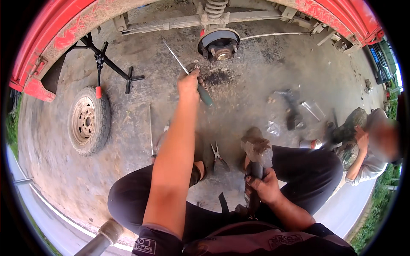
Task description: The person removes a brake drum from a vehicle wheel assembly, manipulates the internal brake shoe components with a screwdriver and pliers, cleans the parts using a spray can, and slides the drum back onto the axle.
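Note:
My left hand point(189, 82), arm stretched forward, is closed round a screwdriver point(206, 96). Its green handle points back toward me and its long metal shaft slants up to the left. Ahead and to the right of that hand is a dirty wheel hub point(222, 49) with studs, below a coil spring point(217, 8). Close to my lap, my right hand point(265, 186) grips a dark cylindrical thing point(256, 170). Crumpled clear plastic smeared with brown point(257, 149) lies against its far end. I cannot make out what kind of thing it is. Pliers point(218, 157) lie between my feet.
Red vehicle bodywork point(72, 25) arches overhead. At the left, a wheel point(87, 121) lies near a black metal stand point(100, 57). A long rod point(151, 130) rests left of my arm. To the right are a spray can point(310, 144), loose tools and a crouching person point(361, 136).

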### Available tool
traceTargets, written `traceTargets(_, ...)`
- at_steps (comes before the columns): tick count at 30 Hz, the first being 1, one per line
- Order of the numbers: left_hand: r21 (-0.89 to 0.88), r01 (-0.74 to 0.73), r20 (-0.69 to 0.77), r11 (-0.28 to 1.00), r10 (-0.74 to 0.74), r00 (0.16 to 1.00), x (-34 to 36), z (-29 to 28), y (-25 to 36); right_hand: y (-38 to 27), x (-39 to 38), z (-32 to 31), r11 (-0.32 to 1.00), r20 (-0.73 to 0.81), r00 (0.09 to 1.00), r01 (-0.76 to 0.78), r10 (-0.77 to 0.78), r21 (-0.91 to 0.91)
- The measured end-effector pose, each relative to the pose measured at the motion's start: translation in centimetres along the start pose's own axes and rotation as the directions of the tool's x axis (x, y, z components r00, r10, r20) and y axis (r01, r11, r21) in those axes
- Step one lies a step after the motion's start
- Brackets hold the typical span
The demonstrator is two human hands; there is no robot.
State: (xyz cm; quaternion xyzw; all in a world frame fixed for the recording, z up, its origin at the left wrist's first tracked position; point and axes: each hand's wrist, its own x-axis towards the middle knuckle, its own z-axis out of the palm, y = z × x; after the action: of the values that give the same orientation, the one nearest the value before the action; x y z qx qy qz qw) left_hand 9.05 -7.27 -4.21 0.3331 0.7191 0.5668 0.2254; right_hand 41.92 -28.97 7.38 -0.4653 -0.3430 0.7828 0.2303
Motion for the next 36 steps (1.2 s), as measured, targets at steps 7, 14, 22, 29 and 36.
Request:
traceTargets(7,0.074,-0.101,-0.058,0.992,0.106,0.993,4.1,3.8,-1.1,1.0,1.1,-1.7,0.992,-0.185,0.978,-0.075,0.094,0.105)
traceTargets(14,0.104,-0.138,-0.086,0.985,0.147,0.985,5.8,4.6,-1.9,0.4,2.7,-2.9,0.984,-0.294,0.939,-0.171,0.176,0.043)
traceTargets(22,0.078,-0.142,-0.055,0.987,0.146,0.988,6.2,5.3,-2.2,-0.3,2.6,-3.0,0.969,-0.278,0.928,-0.237,0.249,0.076)
traceTargets(29,0.035,-0.105,-0.086,0.994,0.108,0.990,6.6,5.1,-3.0,-0.8,2.9,-3.1,0.955,-0.296,0.909,-0.291,0.295,0.059)
traceTargets(36,0.289,-0.077,-0.067,0.954,0.101,0.993,6.3,5.1,-2.0,-0.1,2.6,-3.5,0.950,-0.255,0.916,-0.307,0.311,0.056)
